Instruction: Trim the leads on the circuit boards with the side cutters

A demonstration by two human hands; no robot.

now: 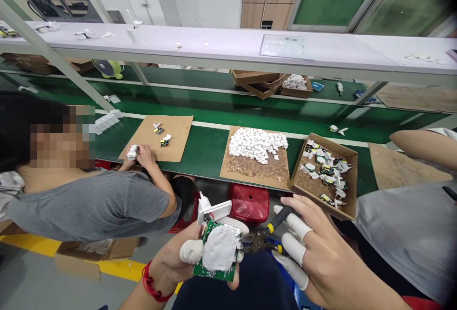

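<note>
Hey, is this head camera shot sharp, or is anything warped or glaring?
Head view: the left hand with the circuit board and the right hand with the pliers look sharp; the long shelf bows from wide-angle distortion; light is soft, without harsh glare; the top right corner darkens; a pixelated patch sits at left.

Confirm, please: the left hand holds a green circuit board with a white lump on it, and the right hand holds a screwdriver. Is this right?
Not quite. The head view shows the right hand holding pliers, not a screwdriver. The left hand does hold the green circuit board with the white lump.
</note>
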